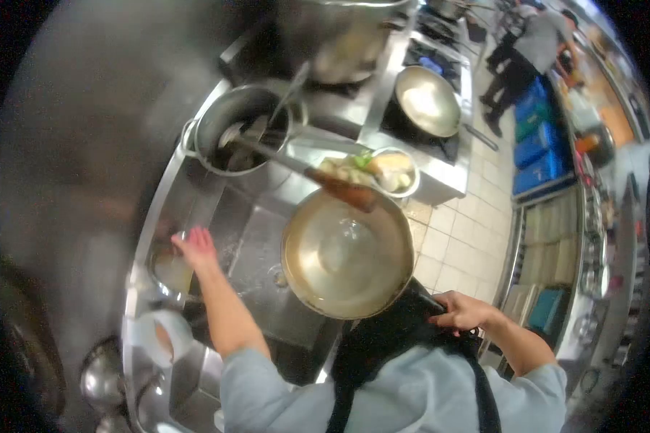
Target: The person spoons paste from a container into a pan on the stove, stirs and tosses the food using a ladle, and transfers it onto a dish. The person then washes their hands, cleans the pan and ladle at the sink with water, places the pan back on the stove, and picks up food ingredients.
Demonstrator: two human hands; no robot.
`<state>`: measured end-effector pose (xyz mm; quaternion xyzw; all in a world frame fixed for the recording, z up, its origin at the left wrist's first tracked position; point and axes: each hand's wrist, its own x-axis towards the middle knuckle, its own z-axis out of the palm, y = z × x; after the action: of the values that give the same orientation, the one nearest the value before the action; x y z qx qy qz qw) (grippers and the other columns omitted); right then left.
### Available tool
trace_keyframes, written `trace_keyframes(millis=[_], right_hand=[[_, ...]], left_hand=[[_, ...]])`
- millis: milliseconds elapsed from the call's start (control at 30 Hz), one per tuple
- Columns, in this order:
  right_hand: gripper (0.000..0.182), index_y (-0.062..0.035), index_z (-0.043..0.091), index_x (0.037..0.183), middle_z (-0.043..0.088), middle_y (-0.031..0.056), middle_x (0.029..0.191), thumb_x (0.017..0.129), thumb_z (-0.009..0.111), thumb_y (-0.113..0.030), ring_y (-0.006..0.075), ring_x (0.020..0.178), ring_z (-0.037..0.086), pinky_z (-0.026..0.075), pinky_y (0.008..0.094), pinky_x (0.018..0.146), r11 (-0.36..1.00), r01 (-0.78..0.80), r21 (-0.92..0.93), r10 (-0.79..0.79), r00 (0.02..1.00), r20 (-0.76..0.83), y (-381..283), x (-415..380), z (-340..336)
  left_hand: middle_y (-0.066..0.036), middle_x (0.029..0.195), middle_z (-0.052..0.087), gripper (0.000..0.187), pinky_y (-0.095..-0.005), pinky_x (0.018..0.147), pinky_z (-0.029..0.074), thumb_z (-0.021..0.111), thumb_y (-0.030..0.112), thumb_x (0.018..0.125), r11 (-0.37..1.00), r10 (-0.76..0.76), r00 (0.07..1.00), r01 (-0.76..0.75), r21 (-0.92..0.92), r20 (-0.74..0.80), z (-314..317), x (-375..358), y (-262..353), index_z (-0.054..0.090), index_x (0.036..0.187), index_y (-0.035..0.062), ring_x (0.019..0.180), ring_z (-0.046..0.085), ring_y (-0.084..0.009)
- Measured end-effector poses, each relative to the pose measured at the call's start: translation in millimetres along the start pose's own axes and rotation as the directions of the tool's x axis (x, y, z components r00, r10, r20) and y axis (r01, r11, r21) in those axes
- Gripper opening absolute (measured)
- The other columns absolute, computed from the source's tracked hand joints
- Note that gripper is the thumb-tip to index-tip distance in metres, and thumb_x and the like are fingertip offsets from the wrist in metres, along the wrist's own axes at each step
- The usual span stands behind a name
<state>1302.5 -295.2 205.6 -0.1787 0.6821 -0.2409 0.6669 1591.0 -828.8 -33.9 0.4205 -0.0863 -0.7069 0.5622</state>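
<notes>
My right hand (458, 312) is closed round the dark handle of a wide frying pan (347, 252), which is tilted so its bare, shiny inside faces me. A little liquid seems to glint in its middle. Out to the left reaches my left hand (197, 249), fingers stretched and thumb apart, over a shallow metal container (172, 274) at the counter's edge. Ahead of it stands a deep steel pot (242, 172) with utensils inside. From that pot a long wooden handle (343, 191) slants out and overlaps the pan's far rim in this view.
A white bowl of cut food (404, 189) sits beyond the pan. Another frying pan (427, 101) rests on the stove, its handle over the aisle. A white ring-shaped object (148, 339) is at lower left. Blue crates (538, 148) line the right shelving, with a person (538, 50) farther back.
</notes>
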Motion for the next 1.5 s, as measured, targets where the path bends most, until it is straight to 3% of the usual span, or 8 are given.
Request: trace_keyframes(millis=[133,533,767,933,1000,1333,1433,1500], right_hand=[[0.018,-0.0018,0.060,0.103,0.061,0.0017,0.073,0.093,0.066,-0.016,0.0079,0.050,0.052,0.042,0.0252,0.044,0.992,0.014,0.124,-0.012,1.000,-0.014,16,-11,-9],[0.016,-0.0029,0.058,0.097,0.057,0.0015,0.068,0.090,0.068,-0.014,0.0088,0.048,0.051,0.040,0.0260,0.043,0.882,0.219,0.417,-0.098,0.952,-0.291,88,-63,-54],[0.014,-0.0035,0.060,0.095,0.058,0.0013,0.068,0.087,0.067,-0.012,0.0089,0.049,0.052,0.043,0.0256,0.045,0.817,0.274,0.507,-0.074,0.923,-0.378,161,-97,-150],[0.011,-0.0035,0.058,0.091,0.057,0.0025,0.066,0.086,0.065,-0.010,0.0096,0.047,0.052,0.042,0.0267,0.042,0.827,0.320,0.463,-0.113,0.901,-0.419,205,-129,-227],[0.011,-0.0036,0.057,0.091,0.055,0.0020,0.063,0.086,0.065,-0.009,0.0095,0.046,0.051,0.041,0.0267,0.042,0.833,0.318,0.453,-0.110,0.897,-0.427,214,-139,-256],[0.013,-0.0051,0.053,0.090,0.053,0.0010,0.062,0.086,0.065,-0.007,0.0101,0.041,0.050,0.040,0.0274,0.039,0.732,0.420,0.536,-0.078,0.834,-0.546,232,-129,-349],[0.013,-0.0044,0.053,0.089,0.053,0.0011,0.064,0.085,0.066,-0.005,0.0103,0.041,0.050,0.041,0.0271,0.039,0.735,0.406,0.543,-0.025,0.816,-0.577,217,-123,-378],[0.014,-0.0037,0.053,0.089,0.052,0.0012,0.061,0.084,0.066,-0.005,0.0106,0.040,0.050,0.041,0.0269,0.038,0.798,0.345,0.494,-0.013,0.830,-0.558,200,-115,-404]], left_hand=[[-0.017,0.155,0.027,0.083,-0.0462,0.116,0.036,0.068,0.040,0.093,0.991,0.122,0.990,-0.125,0.041,0.077,-12,-1,-2,0.023,0.152,0.0033,0.140,0.038,-0.0292],[-0.015,0.134,0.055,0.077,-0.0429,0.100,0.042,0.056,0.063,0.090,0.837,0.149,0.971,-0.023,0.547,-0.187,-50,21,-7,0.047,0.130,-0.0019,0.124,0.051,-0.0284],[-0.029,0.130,0.057,0.065,-0.0448,0.099,0.044,0.045,0.048,0.101,0.008,0.485,0.837,-0.292,0.956,0.252,-64,-195,-126,0.056,0.126,-0.0109,0.115,0.057,-0.0424],[-0.028,0.126,0.060,0.060,-0.0473,0.096,0.046,0.036,0.044,0.105,-0.168,0.355,0.879,-0.275,0.947,0.318,-116,-313,-255,0.060,0.124,-0.0076,0.114,0.059,-0.0415],[-0.019,0.114,0.068,0.054,-0.0501,0.086,0.050,0.032,0.045,0.105,-0.718,0.190,0.913,-0.120,0.685,0.360,-77,-370,-281,0.065,0.117,0.0031,0.102,0.064,-0.0410],[-0.012,0.104,0.072,0.055,-0.0508,0.075,0.052,0.026,0.046,0.106,-0.581,0.666,0.728,0.369,0.726,0.162,-41,-362,-324,0.067,0.111,0.0094,0.091,0.068,-0.0383],[-0.013,0.100,0.071,0.053,-0.0498,0.077,0.051,0.027,0.043,0.106,-0.492,0.698,0.677,0.216,0.843,0.233,-28,-365,-333,0.067,0.108,0.0079,0.089,0.067,-0.0368],[-0.012,0.096,0.070,0.049,-0.0500,0.079,0.051,0.029,0.038,0.107,-0.764,0.601,0.595,0.231,0.602,0.534,-75,-339,-333,0.068,0.107,0.0083,0.090,0.066,-0.0361]])
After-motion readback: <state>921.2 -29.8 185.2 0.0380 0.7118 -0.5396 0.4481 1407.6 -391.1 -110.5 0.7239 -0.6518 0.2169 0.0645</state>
